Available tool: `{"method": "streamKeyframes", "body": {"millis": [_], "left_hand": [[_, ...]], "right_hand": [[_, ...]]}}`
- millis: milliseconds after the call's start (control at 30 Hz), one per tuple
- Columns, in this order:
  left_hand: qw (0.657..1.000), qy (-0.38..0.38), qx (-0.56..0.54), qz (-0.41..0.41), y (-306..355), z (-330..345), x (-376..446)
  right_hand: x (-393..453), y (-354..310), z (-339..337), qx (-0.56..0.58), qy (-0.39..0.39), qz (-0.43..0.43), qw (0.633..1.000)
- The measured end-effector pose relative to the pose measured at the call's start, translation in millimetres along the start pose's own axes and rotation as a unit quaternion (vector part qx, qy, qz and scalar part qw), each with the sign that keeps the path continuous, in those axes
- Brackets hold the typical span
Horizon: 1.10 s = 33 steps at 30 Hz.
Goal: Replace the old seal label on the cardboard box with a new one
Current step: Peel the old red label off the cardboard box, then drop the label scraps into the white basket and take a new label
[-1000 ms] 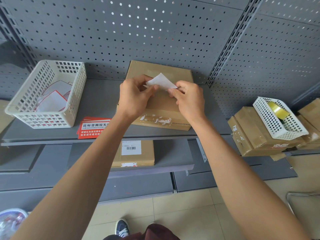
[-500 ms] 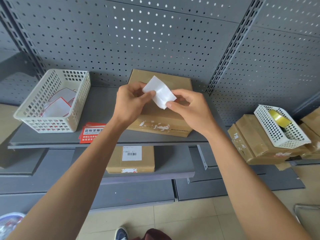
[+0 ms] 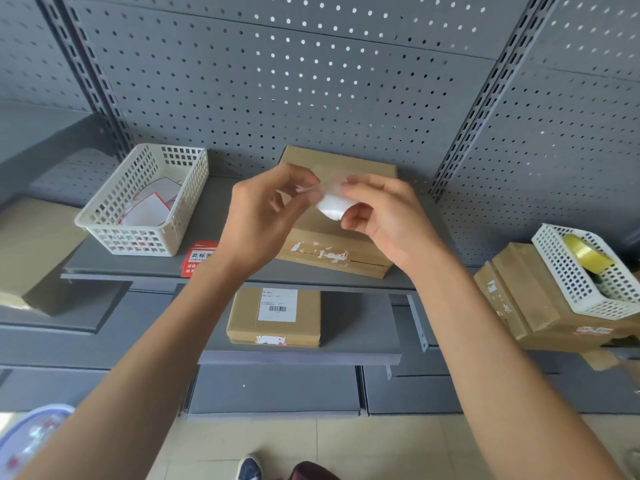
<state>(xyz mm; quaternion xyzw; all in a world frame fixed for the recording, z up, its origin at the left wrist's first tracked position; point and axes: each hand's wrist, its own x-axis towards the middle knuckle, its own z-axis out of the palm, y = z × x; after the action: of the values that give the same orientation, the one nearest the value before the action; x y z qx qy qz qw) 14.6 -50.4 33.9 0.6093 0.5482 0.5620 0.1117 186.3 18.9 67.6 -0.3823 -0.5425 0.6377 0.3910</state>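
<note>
Residue of the torn old seal marks the flat brown cardboard box on the grey shelf; left hand and right hand pinch the blurred white label sheet above it, new seal seemingly unapplied.

It looks like a stockroom or a shop's back area. Grey pegboard fills 12 o'clock, with metal shelves below. Taped cartons and white baskets stand at 3, 6 and 9 o'clock.

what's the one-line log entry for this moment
step: peeling new label | left hand: pinching label | right hand: pinching label | box: on shelf, old seal scraps on front edge
</note>
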Motion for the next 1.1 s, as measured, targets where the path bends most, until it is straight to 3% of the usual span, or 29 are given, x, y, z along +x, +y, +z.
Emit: {"method": "streamKeyframes", "body": {"millis": [167,333,433,567,800,1000,1100], "left_hand": [[0.979,-0.059,0.143,0.133,1,-7,-13],[0.965,0.049,0.192,0.173,8,-4,-23],[0.981,0.088,0.142,0.104,18,-5,-28],[0.995,0.075,0.013,-0.058,24,-11,-35],[0.994,0.021,-0.041,-0.099,32,-24,-48],[0.99,0.101,-0.042,-0.095,26,-50,-56],[0.986,0.129,-0.037,-0.102,18,-73,-54]], "right_hand": [[-6,-3,4,0.12,-0.031,0.054,0.991],[-19,1,4,0.099,-0.083,0.062,0.99],[-25,3,-3,0.13,-0.146,0.079,0.978],[-28,14,-8,0.035,-0.168,0.005,0.985],[-32,21,12,-0.027,-0.129,-0.057,0.99],[-24,26,50,-0.075,-0.07,-0.102,0.989],[-16,27,81,-0.032,-0.089,-0.075,0.993]]}}
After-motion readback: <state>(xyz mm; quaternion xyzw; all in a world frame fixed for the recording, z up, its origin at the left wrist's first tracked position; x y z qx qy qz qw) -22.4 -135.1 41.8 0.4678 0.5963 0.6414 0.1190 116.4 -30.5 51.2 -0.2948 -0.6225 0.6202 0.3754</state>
